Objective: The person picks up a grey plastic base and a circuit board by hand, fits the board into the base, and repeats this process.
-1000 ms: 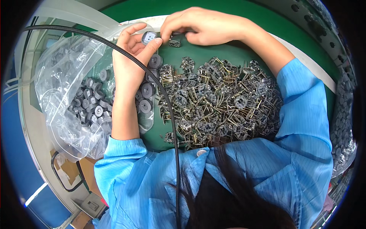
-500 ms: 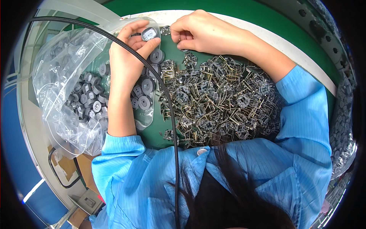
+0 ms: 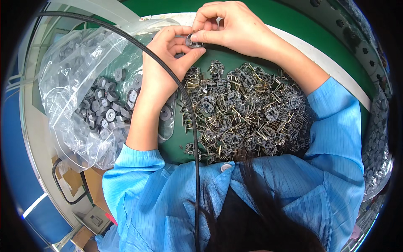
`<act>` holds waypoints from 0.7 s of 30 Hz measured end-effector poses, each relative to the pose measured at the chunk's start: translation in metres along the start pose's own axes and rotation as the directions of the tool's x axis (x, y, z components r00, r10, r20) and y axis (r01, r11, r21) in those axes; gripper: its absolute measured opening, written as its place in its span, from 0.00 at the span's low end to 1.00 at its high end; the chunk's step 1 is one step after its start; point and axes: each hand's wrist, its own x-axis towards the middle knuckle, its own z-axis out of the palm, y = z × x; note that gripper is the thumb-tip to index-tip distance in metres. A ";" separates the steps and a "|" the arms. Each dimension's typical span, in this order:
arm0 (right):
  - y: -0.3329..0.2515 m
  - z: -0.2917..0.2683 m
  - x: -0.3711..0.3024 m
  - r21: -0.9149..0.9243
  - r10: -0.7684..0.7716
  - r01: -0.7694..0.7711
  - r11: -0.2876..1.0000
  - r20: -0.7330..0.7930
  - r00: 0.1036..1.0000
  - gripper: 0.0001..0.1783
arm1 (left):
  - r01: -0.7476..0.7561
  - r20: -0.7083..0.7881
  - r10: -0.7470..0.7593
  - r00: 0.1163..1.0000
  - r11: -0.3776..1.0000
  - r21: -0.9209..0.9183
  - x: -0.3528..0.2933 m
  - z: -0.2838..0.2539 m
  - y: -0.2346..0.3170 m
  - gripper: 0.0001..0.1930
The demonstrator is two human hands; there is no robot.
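Observation:
My left hand [image 3: 168, 63] grips a small round grey plastic housing [image 3: 194, 41] between thumb and fingers, above the far edge of the pile. Against its face press the thumb and fingertips of my right hand [image 3: 228, 29], pinching what looks like a small dark circuit board. The fingertips mostly cover the two parts, so how they sit together cannot be made out. Just nearer to me lies a large heap of small round circuit boards with metal pins [image 3: 243, 109]. Left of it, a clear plastic bag [image 3: 63, 122] holds many more grey round housings [image 3: 110, 114], some partly behind my left forearm.
A black cable [image 3: 191, 113] arches across the view in front of my left hand. The work surface is green [image 3: 172, 149], with a white rim [image 3: 289, 40] at the far side. Another plastic bag of grey parts [image 3: 375, 147] stands at the far right. Cardboard [image 3: 95, 189] shows at lower left.
My left hand has moved right with the housing, turning it toward the right hand. The right hand has shifted slightly, and both now meet at the housing. The bag's contents have shifted slightly.

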 end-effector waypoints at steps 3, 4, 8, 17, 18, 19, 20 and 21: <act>0.004 0.002 -0.003 -0.167 -0.163 0.151 0.974 -0.061 0.985 0.08 | 0.014 0.012 -0.014 1.000 1.000 0.008 -0.001 0.000 0.001 0.21; 0.006 0.002 -0.004 -0.276 -0.289 0.257 0.926 -0.080 0.954 0.08 | 0.000 0.010 0.000 1.000 1.000 0.010 0.000 0.001 0.000 0.21; 0.002 0.002 -0.003 -0.190 -0.244 0.225 0.956 -0.086 0.966 0.10 | -0.072 -0.006 0.071 0.997 0.997 -0.030 0.000 0.000 0.000 0.19; -0.008 -0.001 0.002 -0.024 0.146 -0.145 0.989 0.061 0.987 0.13 | -0.235 -0.054 0.246 0.968 0.959 0.159 -0.004 0.009 0.001 0.18; -0.013 -0.003 0.001 -0.030 0.143 -0.141 0.990 0.051 0.988 0.13 | -0.244 -0.057 0.259 0.964 0.950 0.193 -0.003 0.009 0.002 0.18; -0.015 -0.005 0.001 -0.037 0.139 -0.138 0.990 0.041 0.989 0.12 | -0.253 -0.060 0.273 0.960 0.941 0.227 -0.003 0.009 0.003 0.18; -0.015 -0.005 0.001 -0.036 0.137 -0.135 0.990 0.040 0.990 0.12 | -0.254 -0.061 0.274 0.960 0.940 0.229 -0.002 0.009 0.003 0.18; -0.013 -0.004 0.000 -0.017 0.138 -0.138 0.990 0.036 0.990 0.13 | -0.264 -0.060 0.287 0.956 0.931 0.252 -0.002 0.008 0.001 0.18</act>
